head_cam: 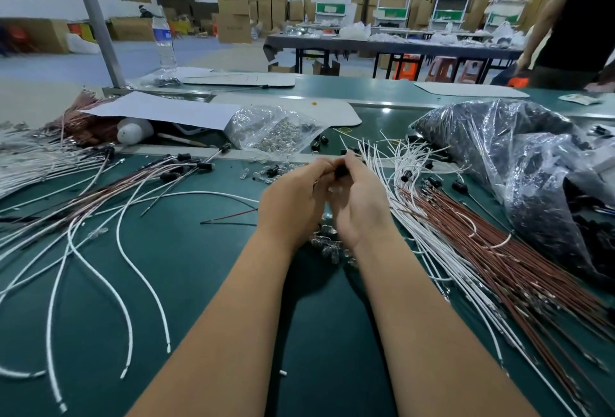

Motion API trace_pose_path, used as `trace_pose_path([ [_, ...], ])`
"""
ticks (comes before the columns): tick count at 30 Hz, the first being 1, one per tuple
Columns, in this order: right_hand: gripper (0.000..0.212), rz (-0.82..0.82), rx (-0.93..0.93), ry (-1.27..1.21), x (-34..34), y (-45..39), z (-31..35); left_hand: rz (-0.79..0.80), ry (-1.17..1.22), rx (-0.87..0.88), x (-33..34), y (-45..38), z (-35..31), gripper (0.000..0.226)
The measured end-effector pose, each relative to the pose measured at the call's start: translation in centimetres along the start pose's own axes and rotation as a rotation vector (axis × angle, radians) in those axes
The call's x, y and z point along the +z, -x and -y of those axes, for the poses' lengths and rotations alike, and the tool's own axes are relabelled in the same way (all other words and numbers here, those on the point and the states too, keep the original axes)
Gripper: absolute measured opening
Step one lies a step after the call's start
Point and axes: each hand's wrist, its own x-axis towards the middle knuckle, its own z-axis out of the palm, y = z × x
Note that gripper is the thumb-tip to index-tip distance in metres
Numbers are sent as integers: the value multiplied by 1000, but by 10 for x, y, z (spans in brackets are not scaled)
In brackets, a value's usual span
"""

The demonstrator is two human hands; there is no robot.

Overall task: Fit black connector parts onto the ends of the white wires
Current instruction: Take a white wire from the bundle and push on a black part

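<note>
Both hands are meeting above the green table (206,283): the right hand (357,203) is pinching a black connector part (340,171) (mostly hidden by fingers), the left hand (293,200) curling against it, its grip unclear.

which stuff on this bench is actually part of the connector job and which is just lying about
In the job:
black connector part, pinched between left hand and right hand
white wires at right
big bag of black parts

Lying about:
water bottle
white paper sheet
bag of clear bulbs
</note>
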Motion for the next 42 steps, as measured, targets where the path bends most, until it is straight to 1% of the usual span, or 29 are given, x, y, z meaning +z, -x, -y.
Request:
trace_pose_path([
  [2, 24, -79, -215, 597, -3, 1, 0, 0, -28, -8, -4, -2, 6, 21],
  [3, 22, -103, -289, 769, -5, 1, -1, -7, -37, -11, -6, -2, 9, 20],
  [4, 22, -126, -317, 829, -7, 1, -1, -11, -41, -12, -7, -3, 12, 19],
  [5, 21, -154, -319, 833, -9, 0, -1, -1, -37, -8, -9, -3, 15, 18],
  [6, 21, -186, -305, 784, -12, 0, 0, 24, -28, -10, -10, -4, 17, 18],
  [10, 17, -331, -227, 357, -17, -2, 9, 209, 8, -131, -16, -4, 30, 20],
  [11, 17, -354, -229, 309, -19, -3, 11, 212, -6, -145, -19, -4, 32, 20],
  [12, 16, -362, -237, 304, -21, -3, 11, 175, -43, -151, -22, -5, 33, 23],
  [13, 17, -363, -250, 323, -21, -3, 11, 91, -115, -152, -25, -6, 35, 25],
  [14, 17, -366, -267, 352, -22, -3, 11, -29, -226, -170, -29, -7, 37, 25],
  [15, 17, -378, -289, 389, -22, -3, 10, -169, -343, -226, -34, -8, 41, 24],
  [16, 18, -399, -315, 445, -23, -3, 11, -294, -435, -318, -40, -9, 46, 20],
  [17, 19, -425, -344, 522, -24, -3, 11, -367, -484, -429, -46, -8, 51, 21],
  [18, 20, -450, -368, 617, -26, -4, 12, -378, -496, -552, -49, -7, 57, 36],
  [19, 20, -469, -389, 720, -29, -5, 13, -330, -501, -647, -51, -6, 61, 54],
  [20, 21, -481, -403, 823, -31, -5, 13, -267, -511, -697, -52, -4, 62, 69],
  [21, 23, -487, -410, 927, -33, -5, 14, -221, -517, -704, -50, -3, 62, 79],
  [22, 26, -486, -407, 1035, -35, -5, 15, -190, -523, -680, -47, -4, 61, 83],
  [24, 30, -469, -353, 1310, -40, -4, 17, -134, -507, -577, -40, -7, 57, 84],
  [26, 31, -443, -234, 1642, -44, -3, 16, -39, -436, -472, -34, -9, 53, 79],
  [27, 28, -434, -189, 1770, -45, -2, 15, 8, -392, -454, -31, -8, 51, 75],
  [28, 24, -431, -166, 1847, -45, -2, 14, 40, -366, -465, -30, -7, 49, 72],
  [30, 20, -443, -154, 1885, -44, -1, 13, 57, -377, -572, -31, -6, 51, 65],
  [33, 7, -463, -164, 1847, -45, -1, 16, 43, -414, -817, -42, -6, 60, 53],
  [35, 10, -470, -160, 1827, -45, 0, 17, 5, -408, -892, -46, -6, 64, 48],
  [37, 12, -477, -157, 1823, -45, 2, 17, -10, -386, -891, -45, -5, 62, 49],
  [39, 7, -484, -156, 1833, -45, 3, 16, -3, -375, -822, -40, -7, 55, 50],
  [42, 12, -496, -169, 1866, -45, 3, 16, 34, -381, -594, -27, -10, 41, 46],
])
